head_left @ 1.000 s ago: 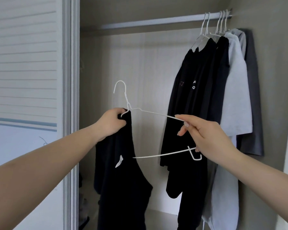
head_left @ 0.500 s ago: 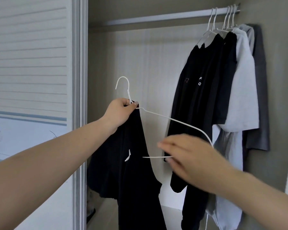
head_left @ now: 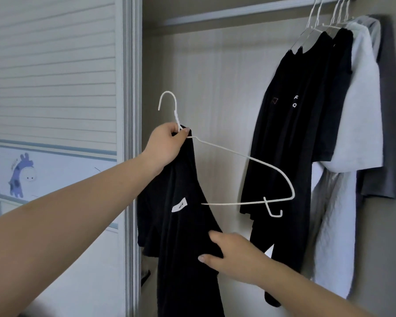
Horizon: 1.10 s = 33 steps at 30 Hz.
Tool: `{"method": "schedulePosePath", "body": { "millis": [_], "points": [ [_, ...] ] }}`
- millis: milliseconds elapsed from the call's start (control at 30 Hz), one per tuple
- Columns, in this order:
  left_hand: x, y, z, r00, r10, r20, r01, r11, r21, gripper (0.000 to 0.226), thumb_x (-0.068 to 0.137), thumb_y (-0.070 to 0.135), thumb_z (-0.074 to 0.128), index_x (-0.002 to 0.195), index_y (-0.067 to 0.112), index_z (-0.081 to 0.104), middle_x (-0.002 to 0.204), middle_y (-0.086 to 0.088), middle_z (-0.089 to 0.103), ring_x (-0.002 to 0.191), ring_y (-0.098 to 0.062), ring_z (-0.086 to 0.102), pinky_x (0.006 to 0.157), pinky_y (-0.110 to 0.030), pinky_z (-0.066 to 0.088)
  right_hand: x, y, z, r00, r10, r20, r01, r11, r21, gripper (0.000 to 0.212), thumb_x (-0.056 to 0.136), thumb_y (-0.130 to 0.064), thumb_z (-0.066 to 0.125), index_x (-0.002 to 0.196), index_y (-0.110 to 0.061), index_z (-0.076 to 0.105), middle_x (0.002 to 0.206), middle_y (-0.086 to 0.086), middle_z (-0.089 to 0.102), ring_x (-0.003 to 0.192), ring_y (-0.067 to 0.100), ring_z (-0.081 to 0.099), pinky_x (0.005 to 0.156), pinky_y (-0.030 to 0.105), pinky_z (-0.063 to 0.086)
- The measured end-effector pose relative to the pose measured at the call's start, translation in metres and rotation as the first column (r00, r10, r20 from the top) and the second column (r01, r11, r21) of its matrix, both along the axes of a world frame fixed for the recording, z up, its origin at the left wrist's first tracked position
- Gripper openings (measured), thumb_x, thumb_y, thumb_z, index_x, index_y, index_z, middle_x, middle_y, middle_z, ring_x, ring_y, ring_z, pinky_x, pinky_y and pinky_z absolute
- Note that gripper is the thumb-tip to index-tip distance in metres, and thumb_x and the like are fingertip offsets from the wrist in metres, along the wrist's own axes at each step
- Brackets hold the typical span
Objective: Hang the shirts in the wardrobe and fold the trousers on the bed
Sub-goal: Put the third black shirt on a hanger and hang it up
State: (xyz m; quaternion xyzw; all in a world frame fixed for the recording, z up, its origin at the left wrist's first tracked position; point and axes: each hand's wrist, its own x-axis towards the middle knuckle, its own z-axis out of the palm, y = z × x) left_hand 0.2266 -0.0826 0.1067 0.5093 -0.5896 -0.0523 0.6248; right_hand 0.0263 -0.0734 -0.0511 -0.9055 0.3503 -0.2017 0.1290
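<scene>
My left hand (head_left: 167,143) is pinching the white wire hanger's (head_left: 245,179) neck with the black shirt's (head_left: 181,236) collar; my right hand's (head_left: 233,255) grip is closing on the shirt's fabric.

A single head-worn wide-angle view faces forward into the open wardrobe (head_left: 215,88); it sits close, both forearms reaching in from the bottom edge; the rail (head_left: 238,12) runs near the top edge.
</scene>
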Motion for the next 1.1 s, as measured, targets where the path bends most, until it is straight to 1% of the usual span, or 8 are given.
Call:
{"method": "schedulePosePath", "body": {
  "millis": [133,333,467,633,767,900,1033,1100],
  "points": [
    [0.020,0.002,-0.011,0.986,0.127,0.112,-0.128,0.992,0.001,0.030,0.097,0.029,0.050,0.081,0.005,0.059,0.064,0.002,0.047,0.058,-0.010,0.042,0.049,-0.012,0.032,-0.032,-0.002,0.020,0.979,-0.107,-0.172,0.059,0.963,-0.265,0.033,0.088,-0.057,0.050,0.073,-0.029,0.040,0.072,-0.010,0.048,0.066,0.007,0.050,0.061,0.021,0.040],
    [0.011,-0.007,-0.013,0.974,0.164,0.157,-0.167,0.986,0.005,0.030,0.097,0.025,0.048,0.080,0.001,0.056,0.067,-0.006,0.044,0.062,-0.017,0.040,0.054,-0.025,0.031,-0.090,0.012,0.062,0.959,-0.128,-0.255,-0.011,0.876,-0.483,0.042,0.088,-0.058,0.044,0.105,-0.024,0.060,0.108,-0.016,0.058,0.089,0.006,0.060,0.085,0.022,0.045],
    [-0.003,-0.018,-0.016,0.998,0.065,0.003,-0.065,0.995,0.071,0.030,0.096,0.025,0.049,0.072,0.007,0.049,0.066,-0.008,0.042,0.061,-0.019,0.040,0.058,-0.029,0.034,-0.116,0.031,0.091,0.932,-0.115,-0.344,-0.065,0.880,-0.470,0.024,0.088,-0.054,0.050,0.075,-0.035,0.045,0.094,-0.039,0.048,0.072,-0.011,0.050,0.069,0.008,0.034],
    [-0.020,-0.033,-0.017,0.982,-0.055,-0.181,0.074,0.992,0.102,0.022,0.093,0.025,0.051,0.075,0.012,0.048,0.075,-0.010,0.043,0.069,-0.023,0.043,0.067,-0.034,0.039,-0.135,0.050,0.121,0.904,-0.181,-0.387,-0.039,0.868,-0.496,0.040,0.087,-0.051,0.054,0.062,-0.030,0.032,0.091,-0.059,0.030,0.054,0.005,0.047,0.054,0.011,0.031],
    [-0.028,-0.040,-0.018,0.964,-0.071,-0.255,0.102,0.988,0.112,0.019,0.091,0.025,0.051,0.077,0.013,0.051,0.077,-0.010,0.044,0.072,-0.023,0.045,0.072,-0.039,0.047,-0.146,0.055,0.126,0.912,-0.160,-0.377,-0.055,0.864,-0.500,0.038,0.083,-0.064,0.042,0.065,-0.030,0.038,0.082,-0.023,0.050,0.062,0.010,0.052,0.060,0.024,0.044],
    [-0.033,-0.042,-0.021,0.975,-0.046,-0.219,0.074,0.990,0.121,0.023,0.091,0.026,0.052,0.073,0.013,0.047,0.074,-0.009,0.041,0.071,-0.022,0.045,0.082,-0.051,0.052,-0.153,0.055,0.127,0.910,-0.160,-0.382,-0.054,0.869,-0.491,0.046,0.083,-0.066,0.037,0.078,-0.024,0.053,0.112,-0.017,0.060,0.076,0.010,0.059,0.072,0.028,0.048],
    [-0.031,-0.037,-0.023,0.990,-0.068,-0.122,0.081,0.991,0.108,0.025,0.094,0.027,0.050,0.075,0.011,0.049,0.073,-0.013,0.044,0.071,-0.023,0.048,0.084,-0.050,0.052,-0.163,0.052,0.131,0.890,-0.203,-0.408,-0.015,0.882,-0.471,0.053,0.080,-0.072,0.034,0.079,-0.022,0.051,0.090,-0.005,0.062,0.073,0.013,0.058,0.069,0.032,0.047],
    [-0.028,-0.034,-0.024,0.999,-0.014,0.043,0.010,0.995,0.102,0.030,0.095,0.026,0.049,0.072,0.008,0.047,0.069,-0.013,0.046,0.070,-0.024,0.049,0.073,-0.042,0.052,-0.169,0.051,0.137,0.869,-0.248,-0.428,0.018,0.881,-0.473,0.062,0.076,-0.077,0.027,0.083,-0.022,0.054,0.090,-0.006,0.063,0.075,0.011,0.058,0.070,0.031,0.047]
  ]
}}
